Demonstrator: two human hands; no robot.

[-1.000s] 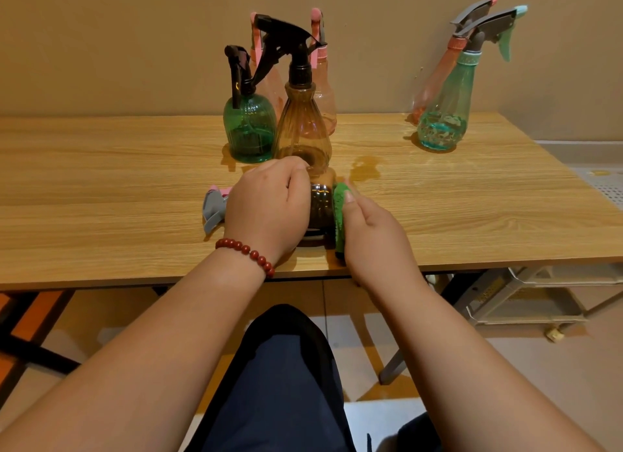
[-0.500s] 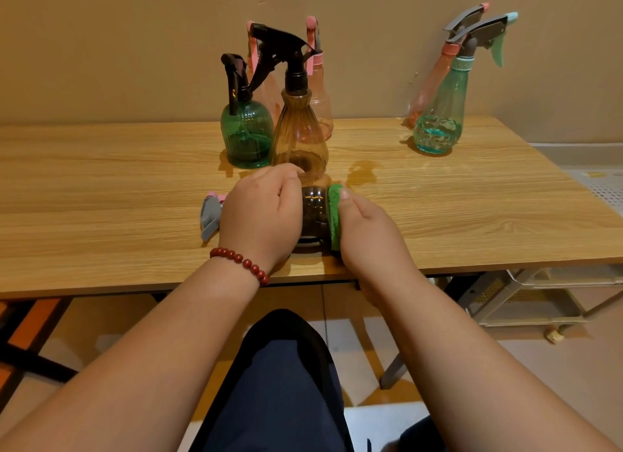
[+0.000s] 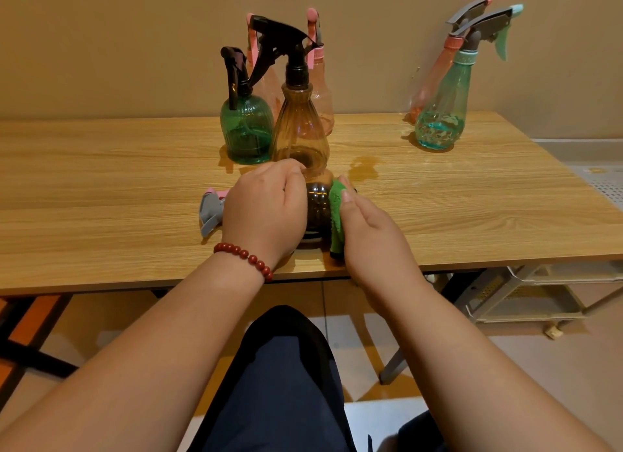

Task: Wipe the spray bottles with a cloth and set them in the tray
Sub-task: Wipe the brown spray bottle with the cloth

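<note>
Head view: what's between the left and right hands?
In the head view, a dark bottle lies on its side, gripped by the left hand. The right hand holds the cloth against the bottle's base.

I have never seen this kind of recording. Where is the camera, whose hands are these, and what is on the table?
There is no machine here. A person wears one camera on the head, so you look down along both of their arms. The left hand, with a red bead bracelet, grips a dark spray bottle lying on its side on the wooden table. Its grey trigger sticks out to the left. The right hand holds a green cloth against the bottle's base. Behind stand an amber bottle, a green bottle and two pink bottles. Farther right are a teal bottle and an orange-pink bottle.
</note>
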